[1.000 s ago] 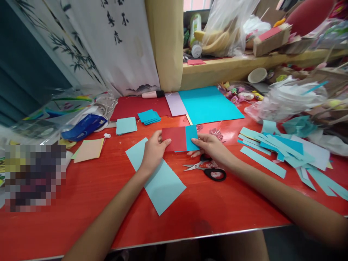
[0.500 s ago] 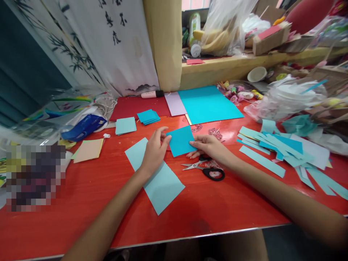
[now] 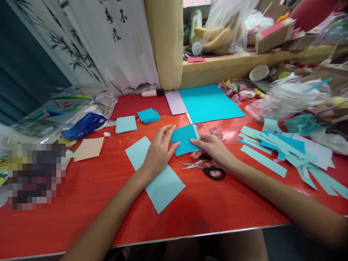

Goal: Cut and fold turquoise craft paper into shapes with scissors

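A bright blue square of paper (image 3: 185, 139) is raised above the table, with a pale blue edge (image 3: 195, 130) showing behind its right side. My right hand (image 3: 209, 146) pinches this square at its right edge, thumb on top. At its left side is my left hand (image 3: 161, 146), fingers stretched and apart, the thumb and fingertips at the paper's edge. Beneath my left hand and forearm lies a pale blue sheet (image 3: 165, 188). Black-handled scissors (image 3: 214, 173) rest on the table below my right hand, blades slightly parted and pointing left.
Small stacks of pale blue squares (image 3: 126, 124), blue squares (image 3: 149, 115) and beige squares (image 3: 88, 149) lie to the left. A large blue sheet (image 3: 212, 103) is at the back. Paper offcuts (image 3: 280, 145) and plastic bags (image 3: 296, 94) crowd the right side.
The blue square has shifted slightly right, and a pale edge now shows behind it. My left fingers have straightened and spread; my right thumb sits further onto the paper.
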Tool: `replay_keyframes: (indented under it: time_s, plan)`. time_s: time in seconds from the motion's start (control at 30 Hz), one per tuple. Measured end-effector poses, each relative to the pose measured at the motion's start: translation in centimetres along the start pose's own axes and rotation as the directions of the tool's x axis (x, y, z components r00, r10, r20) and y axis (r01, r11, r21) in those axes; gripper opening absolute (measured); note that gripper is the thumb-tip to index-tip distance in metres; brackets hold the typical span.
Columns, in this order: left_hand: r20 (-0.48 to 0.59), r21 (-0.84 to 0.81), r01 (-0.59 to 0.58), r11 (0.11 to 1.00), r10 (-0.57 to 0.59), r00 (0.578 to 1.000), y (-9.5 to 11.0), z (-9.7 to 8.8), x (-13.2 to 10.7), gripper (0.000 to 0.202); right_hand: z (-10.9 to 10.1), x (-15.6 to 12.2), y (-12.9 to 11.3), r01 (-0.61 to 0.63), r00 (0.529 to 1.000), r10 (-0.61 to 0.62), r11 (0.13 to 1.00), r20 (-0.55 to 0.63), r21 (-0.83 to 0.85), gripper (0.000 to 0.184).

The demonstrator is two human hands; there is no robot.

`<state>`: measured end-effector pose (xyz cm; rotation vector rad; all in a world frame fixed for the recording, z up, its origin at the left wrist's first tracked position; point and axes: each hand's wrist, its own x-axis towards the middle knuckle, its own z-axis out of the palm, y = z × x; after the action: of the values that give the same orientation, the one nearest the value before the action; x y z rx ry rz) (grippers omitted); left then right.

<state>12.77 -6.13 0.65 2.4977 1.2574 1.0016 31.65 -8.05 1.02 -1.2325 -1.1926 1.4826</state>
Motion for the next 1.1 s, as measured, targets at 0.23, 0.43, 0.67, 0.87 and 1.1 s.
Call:
replay_keyframes:
  time_s: [0.23,0.43,0.67,0.87,1.1]
  plan:
    - [-0.01,0.187,-0.153,0.97,0.158,0.987,-0.16,0.29,-0.26,0.046,0.0,0.1,0.25,0.04,0.999,-0.041,0.997,0.02,0.071,0.011]
    - [0.035,0.258,-0.26,0.931,0.26,0.965,-0.03,0.17,-0.21,0.054,-0.05,0.12,0.34,0.047,0.999,-0.048,0.996,0.022,0.071,0.01]
    - [0.068,0.245,-0.296,0.923,0.288,0.955,0.07,-0.04,-0.16,0.064,-0.03,0.17,0.37,0.053,0.998,-0.056,0.995,0.042,0.084,0.015]
    - [0.073,0.245,-0.282,0.928,0.273,0.959,-0.07,0.05,-0.27,0.065,-0.02,0.14,0.31,0.057,0.997,-0.06,0.996,0.045,0.066,0.017]
    - [0.078,0.163,-0.248,0.955,0.238,0.968,-0.05,0.11,-0.23,0.036,-0.02,0.1,-0.23,-0.022,0.998,0.019,0.999,0.062,0.045,0.022]
